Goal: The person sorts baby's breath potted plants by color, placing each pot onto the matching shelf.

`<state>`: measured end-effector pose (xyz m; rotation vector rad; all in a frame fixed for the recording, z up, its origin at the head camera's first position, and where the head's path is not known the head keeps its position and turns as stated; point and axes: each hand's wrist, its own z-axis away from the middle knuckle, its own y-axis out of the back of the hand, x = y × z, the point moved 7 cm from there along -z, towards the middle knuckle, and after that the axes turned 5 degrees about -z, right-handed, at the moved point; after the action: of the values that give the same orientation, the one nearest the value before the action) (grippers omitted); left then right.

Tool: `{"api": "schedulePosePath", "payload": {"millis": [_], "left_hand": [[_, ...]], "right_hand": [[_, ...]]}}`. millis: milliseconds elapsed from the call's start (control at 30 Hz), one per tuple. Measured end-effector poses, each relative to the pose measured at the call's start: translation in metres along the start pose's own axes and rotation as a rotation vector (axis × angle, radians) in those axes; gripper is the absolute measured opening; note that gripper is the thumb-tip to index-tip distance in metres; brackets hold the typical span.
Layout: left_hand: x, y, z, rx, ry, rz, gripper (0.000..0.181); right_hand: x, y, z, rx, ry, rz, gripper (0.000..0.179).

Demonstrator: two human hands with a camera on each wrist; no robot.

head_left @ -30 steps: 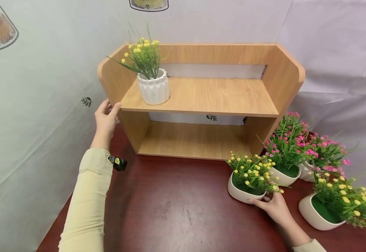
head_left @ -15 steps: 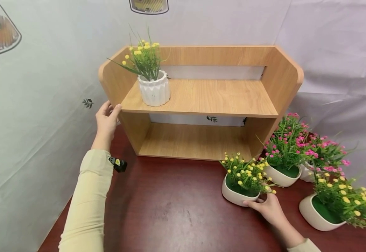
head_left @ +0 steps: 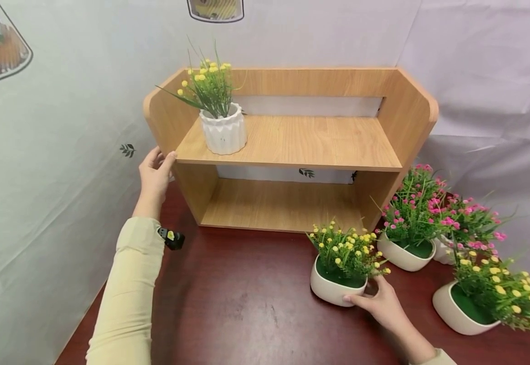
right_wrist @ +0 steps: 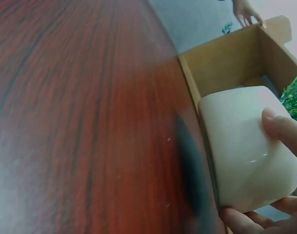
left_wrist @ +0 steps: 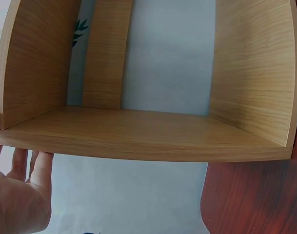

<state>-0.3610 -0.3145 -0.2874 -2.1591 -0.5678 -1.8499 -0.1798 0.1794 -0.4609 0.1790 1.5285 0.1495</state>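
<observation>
In the head view, my right hand grips the right end of a cream oval flowerpot with yellow flowers. Its thumb lies on the pot's front wall; in the right wrist view other fingers curl round the pot. The pot is upright in front of the shelf; whether it touches the table I cannot tell. My left hand holds the left side of a two-tier wooden shelf, thumb at the front edge. Its fingers touch the outer side panel in the left wrist view.
A white ribbed pot with yellow flowers stands on the shelf's upper left. Right of the shelf are pots of pink flowers and another cream pot with yellow flowers. A reddish-brown table lies below, with pale walls behind.
My right hand has moved the yellow-flowered pot left and slightly nearer, away from the pink-flowered pots. My left hand stays at the shelf's side. The whole view has shifted a little.
</observation>
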Motion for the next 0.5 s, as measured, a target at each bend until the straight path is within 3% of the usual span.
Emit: {"api": "schedulePosePath", "payload": {"millis": [233, 500], "left_hand": [[0.003, 0.002, -0.001, -0.001, -0.02, -0.005, 0.041], [0.0, -0.001, 0.0, -0.003, -0.02, 0.015, 0.039]], "right_hand": [[-0.016, -0.005, 0.003, -0.012, -0.008, -0.026, 0.07], [-0.041, 0.004, 0.004, -0.025, 0.044, 0.042, 0.072]]}}
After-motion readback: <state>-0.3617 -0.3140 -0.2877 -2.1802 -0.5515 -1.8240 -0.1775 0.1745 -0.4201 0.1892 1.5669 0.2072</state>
